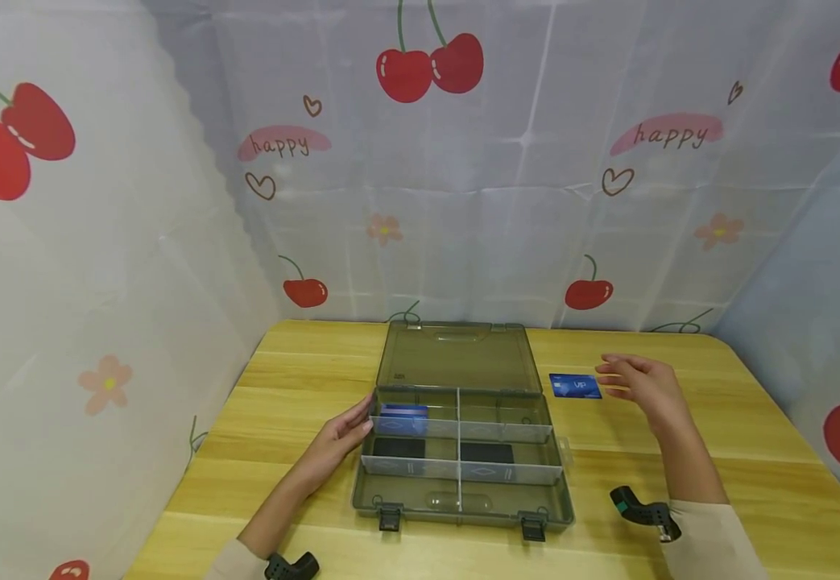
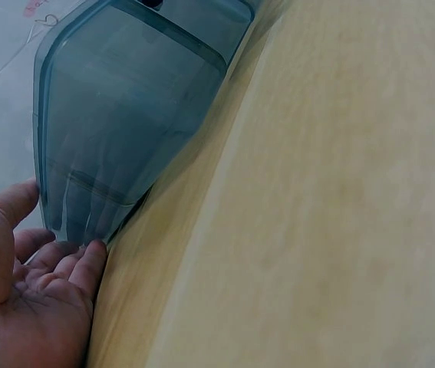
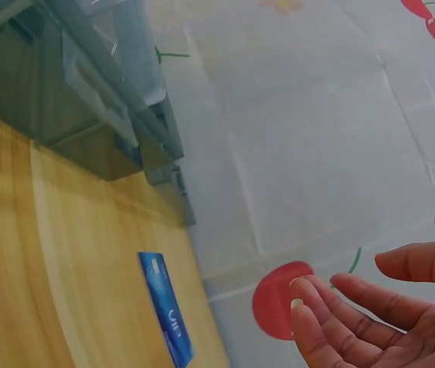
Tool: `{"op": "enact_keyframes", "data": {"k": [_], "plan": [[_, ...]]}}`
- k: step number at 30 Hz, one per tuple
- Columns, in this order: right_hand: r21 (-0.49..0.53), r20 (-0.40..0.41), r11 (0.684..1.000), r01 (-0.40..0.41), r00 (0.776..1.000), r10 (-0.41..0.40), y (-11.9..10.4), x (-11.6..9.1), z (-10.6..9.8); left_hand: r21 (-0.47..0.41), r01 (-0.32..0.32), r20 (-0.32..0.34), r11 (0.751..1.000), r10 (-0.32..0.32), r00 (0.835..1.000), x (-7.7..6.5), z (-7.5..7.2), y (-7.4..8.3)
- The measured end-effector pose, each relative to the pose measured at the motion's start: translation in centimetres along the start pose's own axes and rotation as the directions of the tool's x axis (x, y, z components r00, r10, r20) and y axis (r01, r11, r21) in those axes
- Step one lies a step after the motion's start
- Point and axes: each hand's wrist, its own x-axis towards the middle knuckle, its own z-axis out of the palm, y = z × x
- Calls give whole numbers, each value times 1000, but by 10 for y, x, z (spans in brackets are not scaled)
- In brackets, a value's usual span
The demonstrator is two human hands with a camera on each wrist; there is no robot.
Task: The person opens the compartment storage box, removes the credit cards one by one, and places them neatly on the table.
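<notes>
Reads "VIP" in pale letters on the blue card (image 1: 575,386), right of the box (image 1: 463,516). Says "happy" twice, across pink strokes (image 1: 284,142) on the cloth (image 1: 463,161) behind the box. Bears a mark too small to read on the box's lid (image 1: 456,356).

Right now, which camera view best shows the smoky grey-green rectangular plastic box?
The head view: the whole box appears from above, translucent lid folded back, six compartments visible. The left wrist view shows only part of its outside; the right wrist view, a portion cut off.
</notes>
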Motion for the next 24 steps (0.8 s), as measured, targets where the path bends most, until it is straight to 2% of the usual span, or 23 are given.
{"op": "enact_keyframes", "data": {"k": [13,24], "plan": [[-30,5,997,76,997,-76,-21,-11,8,-3,-4,3,1000,4,1000,-1,0,1],[-54,63,994,98,994,-95,-29,-15,21,-14,6,-6,1000,-6,1000,-2,1,-1]]}}
